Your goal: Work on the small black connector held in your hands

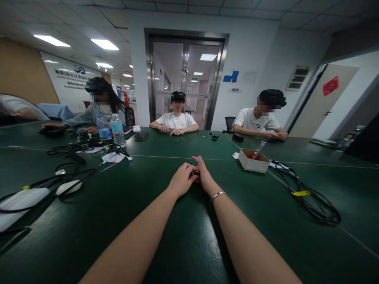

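My left hand (181, 179) and my right hand (205, 176) meet over the dark green table (183, 244), fingers curled and pinched together around a small object (196, 172) that I cannot make out. My right wrist wears a thin silver bracelet (217, 195). Both forearms stretch out from the near edge toward the table's middle.
A small cardboard box (253, 161) with a pen-like item sits to the right, black cables (310, 199) beyond it. To the left lie cables, papers, white devices (68, 187) and two water bottles (117, 130). Three people sit across the table; a phone (141, 136) lies near them.
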`<state>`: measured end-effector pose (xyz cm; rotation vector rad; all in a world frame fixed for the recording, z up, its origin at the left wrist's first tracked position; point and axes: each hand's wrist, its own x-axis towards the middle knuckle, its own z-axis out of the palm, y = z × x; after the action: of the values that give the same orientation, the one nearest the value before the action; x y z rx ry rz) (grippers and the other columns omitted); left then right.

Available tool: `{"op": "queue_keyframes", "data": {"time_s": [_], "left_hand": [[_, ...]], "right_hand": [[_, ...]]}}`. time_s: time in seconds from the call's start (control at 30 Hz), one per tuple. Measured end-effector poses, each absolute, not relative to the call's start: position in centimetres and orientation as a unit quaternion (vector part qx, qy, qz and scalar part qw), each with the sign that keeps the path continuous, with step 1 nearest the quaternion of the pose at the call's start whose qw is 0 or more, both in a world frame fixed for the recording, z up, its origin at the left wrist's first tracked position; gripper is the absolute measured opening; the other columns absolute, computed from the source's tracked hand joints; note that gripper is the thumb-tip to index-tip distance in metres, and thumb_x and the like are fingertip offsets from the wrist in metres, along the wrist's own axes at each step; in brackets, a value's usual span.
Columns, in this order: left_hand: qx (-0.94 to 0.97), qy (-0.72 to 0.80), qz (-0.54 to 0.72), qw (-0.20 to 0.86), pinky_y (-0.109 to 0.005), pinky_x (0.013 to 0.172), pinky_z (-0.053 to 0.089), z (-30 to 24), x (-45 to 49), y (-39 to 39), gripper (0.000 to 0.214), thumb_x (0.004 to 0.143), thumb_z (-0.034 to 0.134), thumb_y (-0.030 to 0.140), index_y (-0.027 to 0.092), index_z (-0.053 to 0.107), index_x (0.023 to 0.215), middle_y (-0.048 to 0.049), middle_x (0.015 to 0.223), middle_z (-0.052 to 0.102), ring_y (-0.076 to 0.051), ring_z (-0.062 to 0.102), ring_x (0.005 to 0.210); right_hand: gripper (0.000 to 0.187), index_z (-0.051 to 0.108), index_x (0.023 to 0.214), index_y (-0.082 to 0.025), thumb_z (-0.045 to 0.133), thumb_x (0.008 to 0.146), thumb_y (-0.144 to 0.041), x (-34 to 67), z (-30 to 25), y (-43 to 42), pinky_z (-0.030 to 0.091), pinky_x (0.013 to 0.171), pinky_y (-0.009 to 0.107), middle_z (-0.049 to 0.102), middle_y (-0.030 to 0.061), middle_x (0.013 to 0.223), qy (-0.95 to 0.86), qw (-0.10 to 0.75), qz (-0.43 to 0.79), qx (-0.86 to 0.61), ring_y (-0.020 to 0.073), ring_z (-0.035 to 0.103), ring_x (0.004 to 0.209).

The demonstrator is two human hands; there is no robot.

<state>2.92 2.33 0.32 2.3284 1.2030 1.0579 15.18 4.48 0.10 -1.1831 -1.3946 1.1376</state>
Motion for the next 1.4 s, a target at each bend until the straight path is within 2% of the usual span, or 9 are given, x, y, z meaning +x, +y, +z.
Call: {"op": "queue_keyframes", "data": {"time_s": [0.1, 0.2, 0.4, 0.6, 0.8, 0.9, 1.03, 1.2, 1.4], "left_hand": [[0.764, 0.429, 0.429, 0.221, -0.032, 0.084, 0.047, -0.3, 2.2, 3.1, 0.015, 0.085, 0.052, 0.027, 0.021, 0.062, 0.095, -0.0048, 0.1, 0.057, -0.018, 0.056, 0.092], [0.735, 0.421, 0.469, 0.251, -0.032, 0.086, 0.047, -0.8, 1.4, 3.9, 0.015, 0.086, 0.052, 0.026, 0.02, 0.062, 0.094, -0.0046, 0.098, 0.061, -0.017, 0.058, 0.093], [0.695, 0.414, 0.494, 0.319, -0.028, 0.076, 0.053, -2.1, 0.4, 5.4, 0.015, 0.085, 0.053, 0.024, 0.02, 0.062, 0.096, -0.0052, 0.101, 0.064, -0.017, 0.061, 0.093], [0.636, 0.44, 0.49, 0.402, -0.027, 0.066, 0.056, -2.1, 0.2, 5.4, 0.015, 0.086, 0.051, 0.02, 0.017, 0.062, 0.097, -0.0067, 0.092, 0.065, -0.017, 0.064, 0.084], [0.608, 0.492, 0.497, 0.376, -0.03, 0.076, 0.055, -1.7, -0.4, 5.5, 0.022, 0.086, 0.05, 0.017, 0.016, 0.063, 0.103, -0.0085, 0.098, 0.063, -0.015, 0.064, 0.08], [0.627, 0.504, 0.501, 0.32, -0.034, 0.085, 0.052, -1.6, -0.9, 5.7, 0.025, 0.081, 0.058, 0.016, 0.018, 0.064, 0.105, -0.0096, 0.105, 0.063, -0.018, 0.062, 0.092], [0.591, 0.474, 0.531, 0.379, -0.037, 0.089, 0.049, -1.2, -1.2, 5.6, 0.026, 0.074, 0.065, 0.013, 0.013, 0.062, 0.1, -0.0109, 0.099, 0.066, -0.018, 0.063, 0.091], [0.615, 0.4, 0.533, 0.422, -0.035, 0.088, 0.049, -1.4, -0.8, 5.7, 0.026, 0.069, 0.071, 0.016, 0.013, 0.062, 0.094, -0.0079, 0.091, 0.067, -0.017, 0.064, 0.087], [0.634, 0.411, 0.518, 0.401, -0.034, 0.083, 0.05, -2.3, -0.8, 6.2, 0.024, 0.07, 0.069, 0.013, 0.014, 0.062, 0.093, -0.0075, 0.088, 0.067, -0.018, 0.064, 0.083]], "right_hand": [[0.061, 0.042, 0.129, -0.026, 0.025, 0.088, -0.067, 15.1, 0.1, 4.7, 0.022, 0.036, 0.017, 0.044, -0.0035, 0.069, -0.509, 0.49, 0.553, -0.441, 0.0071, 0.035, 0.04], [0.043, 0.046, 0.12, -0.023, 0.04, 0.088, -0.05, 15.2, -0.4, 5.0, 0.024, 0.034, 0.016, 0.046, -0.005, 0.067, -0.493, 0.517, 0.544, -0.439, 0.0063, 0.036, 0.038], [0.025, 0.06, 0.091, -0.014, 0.063, 0.067, -0.008, 15.3, -0.9, 5.2, 0.037, 0.037, 0.015, 0.057, -0.0028, 0.069, -0.637, 0.393, 0.463, -0.475, 0.0052, 0.047, 0.039], [0.011, 0.064, 0.087, -0.012, 0.065, 0.076, -0.011, 15.0, -1.3, 5.2, 0.033, 0.035, 0.014, 0.057, -0.0021, 0.057, -0.683, 0.363, 0.38, -0.508, 0.006, 0.047, 0.037], [0.018, 0.063, 0.096, -0.014, 0.064, 0.08, -0.022, 15.0, -1.5, 5.0, 0.04, 0.036, 0.016, 0.056, -0.0034, 0.061, -0.663, 0.429, 0.385, -0.478, 0.0067, 0.049, 0.038], [0.015, 0.064, 0.092, -0.014, 0.067, 0.077, -0.018, 14.9, -1.0, 4.8, 0.038, 0.035, 0.015, 0.057, -0.0029, 0.061, -0.679, 0.4, 0.373, -0.489, 0.0057, 0.047, 0.037], [0.007, 0.064, 0.079, -0.012, 0.07, 0.075, -0.014, 14.7, -0.4, 4.5, 0.034, 0.033, 0.014, 0.056, -0.0024, 0.057, -0.685, 0.356, 0.342, -0.536, 0.0057, 0.047, 0.035], [0.014, 0.068, 0.086, -0.013, 0.072, 0.073, -0.013, 14.5, -0.6, 4.4, 0.036, 0.031, 0.013, 0.06, 0.0015, 0.077, -0.671, 0.395, 0.301, -0.551, 0.0023, 0.047, 0.035], [0.02, 0.065, 0.091, -0.01, 0.067, 0.073, -0.001, 14.8, -1.0, 4.7, 0.045, 0.037, 0.011, 0.06, 0.0002, 0.072, -0.63, 0.427, 0.419, -0.496, 0.0044, 0.054, 0.04]]}}
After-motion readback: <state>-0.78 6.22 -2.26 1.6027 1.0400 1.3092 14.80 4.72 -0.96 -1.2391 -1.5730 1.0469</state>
